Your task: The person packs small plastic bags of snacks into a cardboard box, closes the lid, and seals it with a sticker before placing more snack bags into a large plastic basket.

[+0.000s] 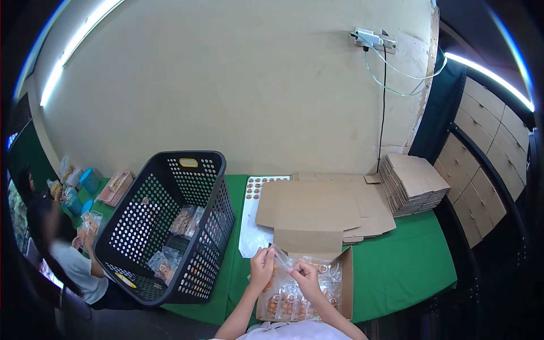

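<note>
A clear plastic snack packet is stretched between my two hands over an open cardboard box. My left hand is closed on one side of its upper edge. The fingers of my right hand pinch the other side. Orange-brown pieces show low in the packet, partly hidden by my left hand. Inside the box lie several more clear packets of orange-brown pieces, with round labels on them. The box's lid is folded back, away from me.
To the left stands a big black perforated basket with a few packets inside. A white sheet of round stickers lies beside the lid. Flattened cartons are stacked at the right on the green cloth. Another person handles a packet at far left.
</note>
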A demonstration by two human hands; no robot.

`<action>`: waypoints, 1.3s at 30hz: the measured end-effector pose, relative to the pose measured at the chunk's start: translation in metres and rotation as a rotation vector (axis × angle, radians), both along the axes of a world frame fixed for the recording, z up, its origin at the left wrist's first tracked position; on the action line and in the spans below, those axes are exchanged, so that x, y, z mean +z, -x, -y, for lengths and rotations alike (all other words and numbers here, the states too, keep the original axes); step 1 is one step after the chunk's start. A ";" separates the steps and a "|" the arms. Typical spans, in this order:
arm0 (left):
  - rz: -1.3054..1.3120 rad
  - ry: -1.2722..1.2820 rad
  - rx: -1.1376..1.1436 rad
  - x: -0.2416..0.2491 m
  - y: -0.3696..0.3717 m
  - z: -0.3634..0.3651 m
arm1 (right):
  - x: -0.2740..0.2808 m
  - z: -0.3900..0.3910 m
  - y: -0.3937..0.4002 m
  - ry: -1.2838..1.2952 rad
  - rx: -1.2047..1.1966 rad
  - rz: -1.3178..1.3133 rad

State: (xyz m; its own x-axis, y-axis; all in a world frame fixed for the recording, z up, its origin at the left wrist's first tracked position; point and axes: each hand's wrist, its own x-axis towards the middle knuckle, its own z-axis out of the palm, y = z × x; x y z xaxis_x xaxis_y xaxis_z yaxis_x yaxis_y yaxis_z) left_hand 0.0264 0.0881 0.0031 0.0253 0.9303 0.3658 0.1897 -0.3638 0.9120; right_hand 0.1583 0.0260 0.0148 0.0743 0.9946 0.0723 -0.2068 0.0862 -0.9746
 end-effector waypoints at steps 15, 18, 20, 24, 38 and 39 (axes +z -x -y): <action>-0.224 -0.158 -0.262 0.012 -0.001 0.032 | -0.004 0.013 -0.045 0.132 -0.142 -0.461; -0.368 -0.258 -0.372 0.011 0.006 0.039 | 0.003 0.013 -0.063 0.097 -0.225 -0.594; -0.420 -0.303 -0.429 0.018 0.012 0.045 | -0.002 0.013 -0.075 0.126 -0.248 -0.666; -0.483 -0.377 -0.350 0.015 0.014 0.054 | -0.018 0.016 -0.085 0.259 -0.237 -0.824; -0.154 0.177 -0.023 -0.001 0.021 0.067 | -0.061 0.055 -0.057 0.401 -0.068 -0.128; -0.110 0.215 -0.028 -0.003 0.022 0.069 | -0.065 0.057 -0.056 0.421 -0.088 -0.179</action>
